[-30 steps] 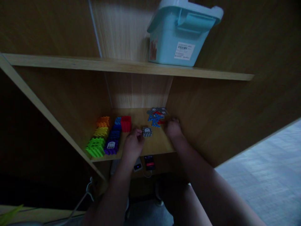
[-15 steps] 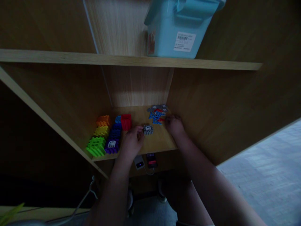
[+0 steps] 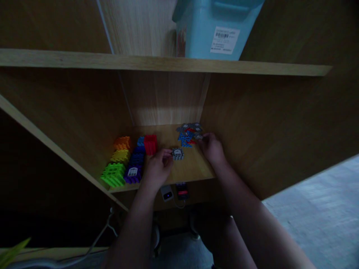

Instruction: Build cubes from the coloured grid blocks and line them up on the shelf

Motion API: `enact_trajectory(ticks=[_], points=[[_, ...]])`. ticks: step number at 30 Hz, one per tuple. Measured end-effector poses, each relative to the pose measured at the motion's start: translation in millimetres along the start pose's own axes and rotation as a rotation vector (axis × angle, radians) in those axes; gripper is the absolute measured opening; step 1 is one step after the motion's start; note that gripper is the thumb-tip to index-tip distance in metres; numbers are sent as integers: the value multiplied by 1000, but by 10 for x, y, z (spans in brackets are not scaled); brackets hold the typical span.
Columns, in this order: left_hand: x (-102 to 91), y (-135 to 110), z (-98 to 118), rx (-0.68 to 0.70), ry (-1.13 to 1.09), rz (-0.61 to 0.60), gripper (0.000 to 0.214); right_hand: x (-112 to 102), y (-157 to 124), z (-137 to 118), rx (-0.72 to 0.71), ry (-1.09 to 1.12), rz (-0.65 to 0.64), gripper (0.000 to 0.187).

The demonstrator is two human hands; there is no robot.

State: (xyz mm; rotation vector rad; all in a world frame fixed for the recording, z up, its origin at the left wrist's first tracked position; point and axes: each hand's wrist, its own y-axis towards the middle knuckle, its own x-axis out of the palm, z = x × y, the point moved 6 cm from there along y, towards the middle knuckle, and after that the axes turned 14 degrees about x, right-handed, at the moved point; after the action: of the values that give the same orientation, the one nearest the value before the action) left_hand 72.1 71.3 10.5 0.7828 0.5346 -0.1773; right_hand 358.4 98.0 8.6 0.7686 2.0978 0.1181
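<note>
On the middle shelf, my left hand [image 3: 159, 166] has its thumb and fingers closed at the left edge of a small grey stack of interlocking plastic building tiles [image 3: 177, 153] with a white window pattern. My right hand [image 3: 213, 150] pinches a grey building tile [image 3: 198, 137] at the right side of a loose pile. Blue tiles [image 3: 185, 138] and a few red tiles lie in that pile, with more grey tiles [image 3: 193, 126] behind them. Left of my left hand stand sorted stacks: red [image 3: 150, 145], dark blue [image 3: 137, 158], purple [image 3: 133, 174], orange [image 3: 122, 142], yellow [image 3: 120, 156] and green [image 3: 113, 175].
A light blue plastic bin [image 3: 207, 30] sits on the upper shelf [image 3: 140, 62]. Wooden side walls close in the shelf left and right. Below are a white device [image 3: 167, 193] and a dark red-banded device [image 3: 182, 191] with a cable. A white hanger [image 3: 108, 224] hangs lower left.
My right hand has shifted slightly right and up, and a grey tile now shows at its fingertips. My left hand stays by the grey stack. The view has tilted slightly.
</note>
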Motion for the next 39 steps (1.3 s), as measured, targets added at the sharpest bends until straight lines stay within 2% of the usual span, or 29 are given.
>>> enact_trajectory(ticks=[6, 12, 19, 28, 34, 39], points=[[-15, -9, 70, -32, -76, 4, 23, -75, -227, -319, -284, 299, -81, 19], [-17, -16, 165, -16, -208, 40, 44, -251, -525, -623, -577, 293, -25, 10], [16, -9, 187, 34, -410, 87, 57, -279, -770, -709, -855, 343, 13, 22], [51, 5, 151, -13, -508, 137, 42, -178, -773, -712, -841, 281, -83, 26], [52, 14, 128, -48, -563, 171, 41, -192, -774, -746, -861, 297, -104, 28], [67, 24, 104, -68, -561, 158, 40, -171, -703, -742, -774, 343, -174, 26]])
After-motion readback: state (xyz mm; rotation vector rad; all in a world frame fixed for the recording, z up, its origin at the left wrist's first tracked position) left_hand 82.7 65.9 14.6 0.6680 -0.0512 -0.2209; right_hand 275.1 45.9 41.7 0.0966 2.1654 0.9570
